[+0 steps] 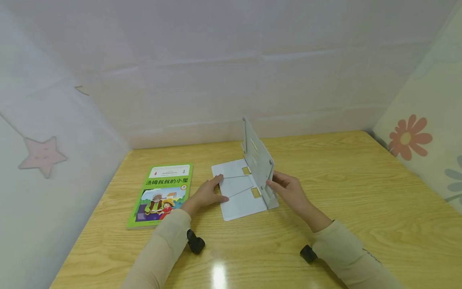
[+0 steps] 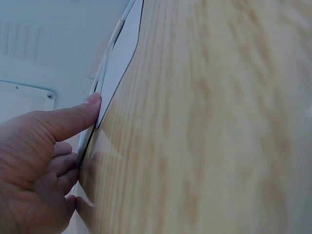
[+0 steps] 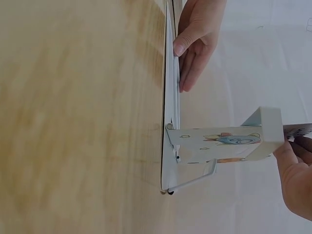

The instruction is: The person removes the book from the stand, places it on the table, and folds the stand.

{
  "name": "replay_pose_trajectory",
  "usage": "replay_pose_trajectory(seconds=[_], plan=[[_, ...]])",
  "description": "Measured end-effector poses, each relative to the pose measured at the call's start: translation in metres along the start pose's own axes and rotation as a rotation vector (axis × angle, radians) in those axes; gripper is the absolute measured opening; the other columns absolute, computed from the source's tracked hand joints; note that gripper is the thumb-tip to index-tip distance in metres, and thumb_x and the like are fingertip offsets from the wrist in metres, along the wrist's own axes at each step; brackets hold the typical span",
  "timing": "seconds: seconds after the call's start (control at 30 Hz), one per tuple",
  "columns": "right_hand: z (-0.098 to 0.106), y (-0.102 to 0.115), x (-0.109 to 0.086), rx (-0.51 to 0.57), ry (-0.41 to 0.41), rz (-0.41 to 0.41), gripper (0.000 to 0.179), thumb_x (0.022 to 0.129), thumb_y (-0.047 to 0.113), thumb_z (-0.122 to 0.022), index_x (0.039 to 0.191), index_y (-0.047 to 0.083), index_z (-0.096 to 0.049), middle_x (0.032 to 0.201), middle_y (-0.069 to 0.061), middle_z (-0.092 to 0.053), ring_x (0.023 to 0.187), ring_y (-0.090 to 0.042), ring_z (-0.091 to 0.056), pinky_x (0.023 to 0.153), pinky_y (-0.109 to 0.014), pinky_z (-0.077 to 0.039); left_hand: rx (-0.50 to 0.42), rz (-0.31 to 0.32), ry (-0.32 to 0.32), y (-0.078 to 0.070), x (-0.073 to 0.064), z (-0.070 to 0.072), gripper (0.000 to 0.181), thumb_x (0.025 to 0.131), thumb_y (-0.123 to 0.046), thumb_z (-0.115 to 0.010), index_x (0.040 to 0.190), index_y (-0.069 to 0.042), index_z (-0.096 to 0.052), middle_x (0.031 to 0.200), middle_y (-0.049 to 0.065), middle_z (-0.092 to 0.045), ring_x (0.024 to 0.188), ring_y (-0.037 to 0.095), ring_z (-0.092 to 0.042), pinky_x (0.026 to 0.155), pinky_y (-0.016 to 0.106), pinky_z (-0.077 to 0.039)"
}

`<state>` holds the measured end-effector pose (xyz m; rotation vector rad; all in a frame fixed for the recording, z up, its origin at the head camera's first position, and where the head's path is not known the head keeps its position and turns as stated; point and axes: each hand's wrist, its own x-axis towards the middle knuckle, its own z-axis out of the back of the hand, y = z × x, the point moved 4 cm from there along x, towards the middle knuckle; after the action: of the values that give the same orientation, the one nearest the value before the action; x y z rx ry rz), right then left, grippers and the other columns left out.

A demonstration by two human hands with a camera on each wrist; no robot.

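A white metal book stand [image 1: 240,206] rests on the wooden table, its base plate flat and its slotted upright panel [image 1: 257,154] raised along the base's right part. My left hand [image 1: 205,192] grips the left edge of the base, thumb toward me, close to the wire support [image 1: 236,177] lying over the plate. In the left wrist view, the left thumb [image 2: 80,118] presses the plate's edge, the other fingers bent beside it. With thumb and fingers, my right hand [image 1: 288,189] pinches the near edge of the upright. Rocket drawings [image 3: 236,139] decorate the stand in the right wrist view.
A green picture book [image 1: 164,196] lies on the table [image 1: 346,176] left of the stand. A pale cloth wall [image 1: 202,80] rises behind the table, with printed side walls to the left and right. Black camera mounts [image 1: 196,243] show at both sleeves.
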<state>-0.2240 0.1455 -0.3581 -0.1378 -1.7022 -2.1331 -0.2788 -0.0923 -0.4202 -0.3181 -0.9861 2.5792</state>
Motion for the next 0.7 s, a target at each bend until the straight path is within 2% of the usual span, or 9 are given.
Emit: replay_pose_trajectory(seconds=[0.43,0.57,0.7], plan=[[-0.012,0.007,0.001,0.019,0.037,0.022,0.038,0.087,0.01,-0.051,0.12,-0.007,-0.045,0.119,-0.018,-0.047,0.106,-0.026,-0.047,0.081,-0.029,-0.042,0.001,0.013,-0.001,-0.001,0.004,0.001,0.081,0.071,-0.027,-0.07,0.135,-0.004,-0.025,0.138,0.01,-0.025,0.125,0.022,-0.019,0.1,0.033,-0.019],[-0.015,0.009,0.0,0.023,0.049,0.014,0.039,0.087,0.011,-0.051,0.12,-0.007,-0.045,0.12,-0.019,-0.046,0.107,-0.028,-0.046,0.082,-0.029,-0.042,-0.05,0.06,-0.019,0.002,0.005,0.002,0.078,0.072,-0.027,-0.069,0.135,-0.006,-0.028,0.137,0.01,-0.028,0.124,0.024,-0.022,0.099,0.036,-0.021],[-0.018,0.008,0.001,0.02,0.053,0.01,0.039,0.087,0.012,-0.051,0.12,-0.007,-0.045,0.12,-0.02,-0.046,0.107,-0.028,-0.046,0.082,-0.03,-0.042,-0.111,0.085,-0.064,0.005,0.006,0.005,0.074,0.074,-0.029,-0.067,0.134,-0.006,-0.03,0.135,0.01,-0.03,0.124,0.025,-0.023,0.099,0.038,-0.022]])
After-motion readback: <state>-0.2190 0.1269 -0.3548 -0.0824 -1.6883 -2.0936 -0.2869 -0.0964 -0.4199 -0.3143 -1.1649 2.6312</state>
